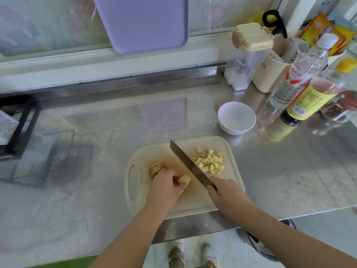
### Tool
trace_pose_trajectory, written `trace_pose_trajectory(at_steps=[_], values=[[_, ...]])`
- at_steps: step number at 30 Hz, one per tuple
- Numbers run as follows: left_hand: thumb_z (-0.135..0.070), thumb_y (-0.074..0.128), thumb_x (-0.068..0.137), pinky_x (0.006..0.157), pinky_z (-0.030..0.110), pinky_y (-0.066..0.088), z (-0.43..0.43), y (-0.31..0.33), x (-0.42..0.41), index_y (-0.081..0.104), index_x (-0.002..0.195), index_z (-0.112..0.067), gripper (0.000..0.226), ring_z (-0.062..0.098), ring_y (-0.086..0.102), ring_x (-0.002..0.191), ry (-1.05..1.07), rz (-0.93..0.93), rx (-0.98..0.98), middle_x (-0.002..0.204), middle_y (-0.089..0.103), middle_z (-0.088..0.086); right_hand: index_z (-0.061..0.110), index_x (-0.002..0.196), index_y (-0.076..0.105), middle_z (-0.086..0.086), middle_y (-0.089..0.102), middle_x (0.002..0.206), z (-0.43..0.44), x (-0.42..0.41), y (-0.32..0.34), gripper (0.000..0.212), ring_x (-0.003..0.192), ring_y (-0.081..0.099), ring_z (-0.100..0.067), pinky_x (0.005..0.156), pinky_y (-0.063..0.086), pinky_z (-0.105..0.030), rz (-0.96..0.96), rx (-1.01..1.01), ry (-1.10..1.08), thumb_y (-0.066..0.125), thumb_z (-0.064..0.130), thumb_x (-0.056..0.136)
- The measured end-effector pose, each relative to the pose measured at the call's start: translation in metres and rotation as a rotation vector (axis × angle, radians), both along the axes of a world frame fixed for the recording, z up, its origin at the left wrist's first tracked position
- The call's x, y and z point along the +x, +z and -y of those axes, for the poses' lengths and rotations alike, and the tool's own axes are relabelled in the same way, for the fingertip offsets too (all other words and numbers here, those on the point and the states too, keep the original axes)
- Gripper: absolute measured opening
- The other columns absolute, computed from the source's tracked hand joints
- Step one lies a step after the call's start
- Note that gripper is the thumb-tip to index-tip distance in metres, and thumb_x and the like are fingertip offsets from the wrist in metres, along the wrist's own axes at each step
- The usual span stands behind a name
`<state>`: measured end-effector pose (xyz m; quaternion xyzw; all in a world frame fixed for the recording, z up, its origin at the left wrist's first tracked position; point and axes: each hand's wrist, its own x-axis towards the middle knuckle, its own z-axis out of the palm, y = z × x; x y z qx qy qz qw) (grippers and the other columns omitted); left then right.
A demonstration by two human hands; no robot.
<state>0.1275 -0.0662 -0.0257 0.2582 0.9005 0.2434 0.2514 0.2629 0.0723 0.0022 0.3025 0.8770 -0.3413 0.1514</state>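
Observation:
A cream cutting board lies at the front edge of the steel counter. My left hand holds a pale apple chunk down on the board. Just left of that hand sits a brownish apple piece. My right hand grips the handle of a cleaver, whose blade slants up and to the left above the board. A pile of several small apple cubes lies to the right of the blade.
An empty white bowl stands behind the board. At the back right stand a clear bottle, a dark sauce bottle, a salt container and a utensil holder. A purple board leans on the wall. A black rack is at the left.

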Motion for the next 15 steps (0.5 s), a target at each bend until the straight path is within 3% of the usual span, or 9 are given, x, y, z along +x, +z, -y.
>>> trace_pose_trajectory(at_steps=[5, 15], values=[[-0.035, 0.076, 0.081, 0.060, 0.010, 0.037, -0.004, -0.002, 0.008, 0.067, 0.090, -0.027, 0.015, 0.002, 0.057, 0.071, 0.095, -0.023, 0.091, 0.085, 0.067, -0.013, 0.021, 0.090, 0.055, 0.000, 0.059, 0.078, 0.007, 0.006, 0.002, 0.024, 0.071, 0.058, -0.017, 0.071, 0.053, -0.038, 0.018, 0.017, 0.026, 0.037, 0.030, 0.104], [-0.027, 0.076, 0.083, 0.070, 0.015, 0.046, -0.003, -0.005, 0.012, 0.069, 0.088, -0.026, 0.009, 0.002, 0.060, 0.076, 0.136, 0.015, 0.183, 0.082, 0.067, -0.014, 0.027, 0.092, 0.051, 0.001, 0.059, 0.078, 0.009, 0.006, -0.002, 0.020, 0.070, 0.058, -0.015, 0.070, 0.055, -0.036, 0.029, 0.056, 0.069, 0.036, 0.032, 0.105]])
